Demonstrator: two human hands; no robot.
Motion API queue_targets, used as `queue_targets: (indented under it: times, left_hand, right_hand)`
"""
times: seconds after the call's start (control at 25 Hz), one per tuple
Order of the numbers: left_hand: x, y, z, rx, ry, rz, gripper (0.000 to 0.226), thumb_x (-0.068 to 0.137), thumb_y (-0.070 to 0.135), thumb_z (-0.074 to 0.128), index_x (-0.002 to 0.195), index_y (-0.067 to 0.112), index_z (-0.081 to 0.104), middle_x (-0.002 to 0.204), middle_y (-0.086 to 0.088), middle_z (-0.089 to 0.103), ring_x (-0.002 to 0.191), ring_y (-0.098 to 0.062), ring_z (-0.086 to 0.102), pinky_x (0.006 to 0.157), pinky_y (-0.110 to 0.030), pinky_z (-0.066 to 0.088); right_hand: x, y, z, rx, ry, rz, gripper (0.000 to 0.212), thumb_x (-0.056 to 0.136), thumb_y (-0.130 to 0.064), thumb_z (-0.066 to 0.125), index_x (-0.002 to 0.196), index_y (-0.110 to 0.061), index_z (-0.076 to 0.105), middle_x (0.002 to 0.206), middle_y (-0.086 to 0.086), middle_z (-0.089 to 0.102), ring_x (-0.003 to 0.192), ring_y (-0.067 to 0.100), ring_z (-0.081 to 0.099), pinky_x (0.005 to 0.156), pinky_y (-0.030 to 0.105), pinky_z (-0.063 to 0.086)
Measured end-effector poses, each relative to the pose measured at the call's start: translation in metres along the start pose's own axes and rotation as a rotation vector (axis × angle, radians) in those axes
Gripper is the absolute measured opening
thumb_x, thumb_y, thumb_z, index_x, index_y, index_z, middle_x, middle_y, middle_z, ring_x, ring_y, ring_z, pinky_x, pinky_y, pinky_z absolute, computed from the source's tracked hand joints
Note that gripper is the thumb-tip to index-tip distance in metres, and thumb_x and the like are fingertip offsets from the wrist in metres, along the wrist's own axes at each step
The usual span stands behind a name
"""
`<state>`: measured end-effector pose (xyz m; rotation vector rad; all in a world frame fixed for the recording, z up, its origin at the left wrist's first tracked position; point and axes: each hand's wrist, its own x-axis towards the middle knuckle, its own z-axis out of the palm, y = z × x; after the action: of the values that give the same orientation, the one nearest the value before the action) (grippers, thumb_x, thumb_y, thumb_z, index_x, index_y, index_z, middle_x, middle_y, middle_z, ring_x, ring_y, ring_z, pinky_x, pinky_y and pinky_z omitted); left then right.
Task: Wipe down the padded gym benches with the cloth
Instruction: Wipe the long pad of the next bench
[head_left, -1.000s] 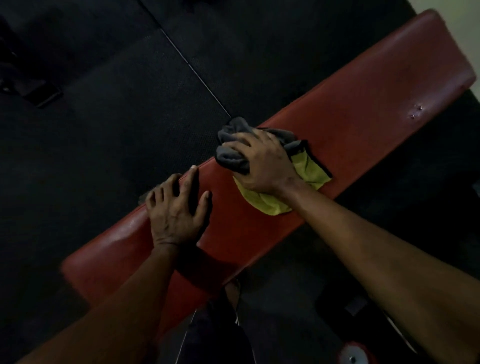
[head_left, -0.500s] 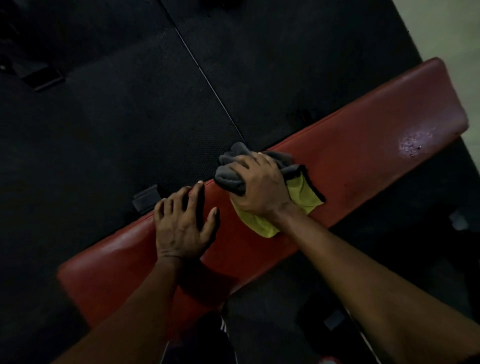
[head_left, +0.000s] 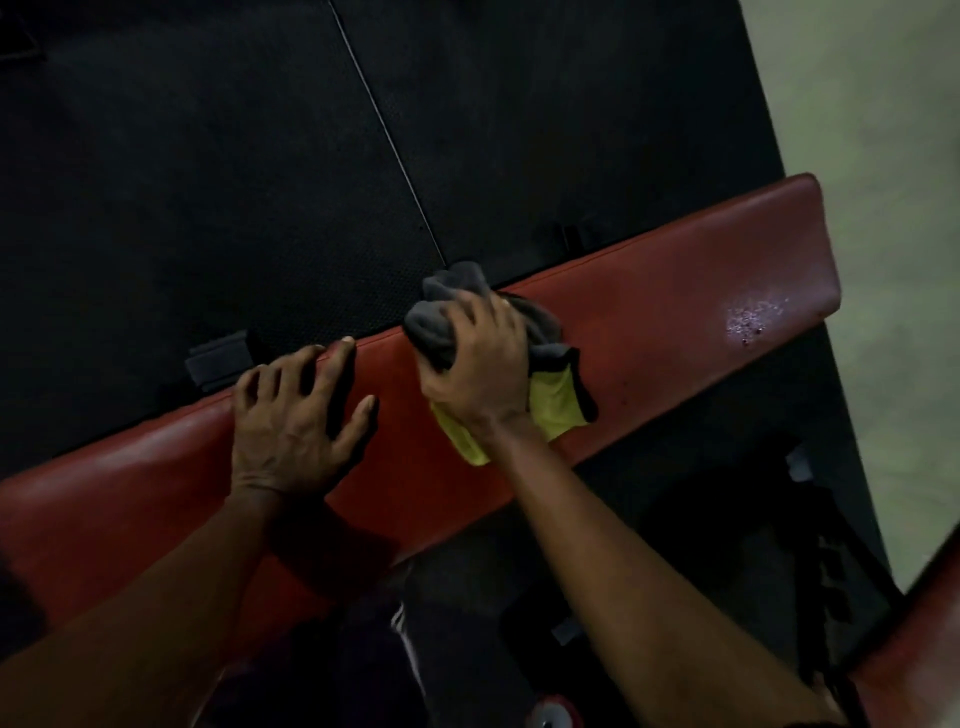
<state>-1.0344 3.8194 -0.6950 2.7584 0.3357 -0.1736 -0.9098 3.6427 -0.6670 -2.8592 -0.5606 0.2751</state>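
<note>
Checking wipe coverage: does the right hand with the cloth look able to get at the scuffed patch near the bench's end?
Probably yes: the red bench pad between the right hand, gripping the cloth, and the scuffed patch is bare.

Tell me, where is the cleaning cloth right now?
In the head view, the grey and yellow cloth lies near the middle of the red bench, bunched under the gripping right hand, just right of the left hand.
</note>
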Motion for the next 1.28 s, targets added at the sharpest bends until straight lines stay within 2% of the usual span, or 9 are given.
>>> queue_targets:
  times: [0.16,0.32,0.52,0.68,0.76,0.92,1.0,1.12,1.28]
  left_hand:
    - [0.001,-0.001,0.001,-0.006,0.013,-0.001,0.069,0.093,0.061,0.041,0.152,0.026,0.039,0.138,-0.012,0.05,0.123,-0.034,0.047,0.105,-0.051,0.03]
    - [0.0,0.0,0.001,-0.024,0.037,0.016,0.069,0.093,0.06,0.04,0.151,0.024,0.042,0.136,-0.014,0.051,0.12,-0.036,0.049,0.103,-0.051,0.031]
    - [0.001,0.0,-0.001,-0.031,0.047,0.007,0.068,0.093,0.06,0.039,0.151,0.025,0.042,0.136,-0.014,0.051,0.118,-0.036,0.05,0.101,-0.051,0.032]
    - [0.001,0.001,-0.001,-0.019,0.055,0.01,0.068,0.093,0.061,0.038,0.152,0.026,0.041,0.136,-0.013,0.051,0.118,-0.035,0.049,0.102,-0.05,0.032]
    - [0.0,0.0,0.001,-0.004,0.054,0.005,0.068,0.094,0.061,0.039,0.152,0.027,0.04,0.136,-0.012,0.052,0.119,-0.033,0.049,0.102,-0.05,0.032]
    - [-0.001,0.003,0.0,0.004,0.028,-0.016,0.067,0.094,0.061,0.039,0.153,0.029,0.039,0.136,-0.011,0.052,0.12,-0.033,0.049,0.102,-0.049,0.032]
    - [-0.002,0.005,-0.004,-0.014,0.033,-0.021,0.065,0.094,0.06,0.04,0.152,0.029,0.039,0.136,-0.011,0.052,0.121,-0.032,0.05,0.103,-0.049,0.031]
    - [-0.002,0.013,-0.012,-0.085,0.037,-0.041,0.063,0.093,0.053,0.044,0.15,0.026,0.043,0.139,-0.011,0.051,0.126,-0.032,0.047,0.107,-0.048,0.028]
    - [0.017,0.059,-0.008,-0.193,-0.038,-0.045,0.065,0.089,0.038,0.042,0.15,0.016,0.039,0.149,-0.012,0.043,0.138,-0.031,0.036,0.116,-0.051,0.019]
  right_hand:
    - [0.014,0.053,-0.017,0.023,-0.162,-0.274,0.061,0.082,-0.044,0.07,0.139,-0.028,0.056,0.145,-0.002,0.053,0.135,0.027,0.047,0.11,0.049,0.038]
    - [0.032,0.105,-0.035,0.057,0.094,0.01,0.045,0.092,-0.05,0.063,0.129,-0.025,0.063,0.133,-0.006,0.062,0.124,0.018,0.055,0.104,0.046,0.043]
    - [0.009,0.045,-0.011,0.043,0.195,0.269,0.054,0.088,-0.054,0.058,0.132,-0.023,0.061,0.142,-0.004,0.056,0.131,0.024,0.05,0.115,0.046,0.035]
    - [-0.041,0.037,-0.01,0.053,-0.05,-0.078,0.073,0.083,-0.042,0.066,0.152,-0.028,0.044,0.16,-0.005,0.036,0.144,0.027,0.038,0.122,0.045,0.024]
    - [-0.043,0.071,-0.017,0.02,-0.065,-0.161,0.074,0.084,-0.04,0.067,0.153,-0.027,0.043,0.161,-0.003,0.036,0.141,0.027,0.041,0.118,0.047,0.029]
    - [-0.043,0.134,-0.02,0.095,0.332,0.33,0.053,0.095,-0.045,0.059,0.14,-0.016,0.059,0.146,0.007,0.055,0.132,0.027,0.052,0.107,0.048,0.044]
    - [-0.051,0.124,-0.012,0.079,0.413,0.533,0.054,0.096,-0.047,0.056,0.137,-0.013,0.06,0.143,0.009,0.057,0.131,0.031,0.054,0.104,0.052,0.045]
    - [-0.081,0.083,-0.003,0.074,0.367,0.511,0.057,0.089,-0.043,0.062,0.14,-0.019,0.057,0.146,0.004,0.055,0.129,0.033,0.053,0.109,0.051,0.041]
    - [-0.136,0.05,0.016,0.198,0.182,0.456,0.07,0.083,-0.036,0.062,0.15,-0.032,0.044,0.16,-0.01,0.037,0.146,0.027,0.037,0.123,0.045,0.023]
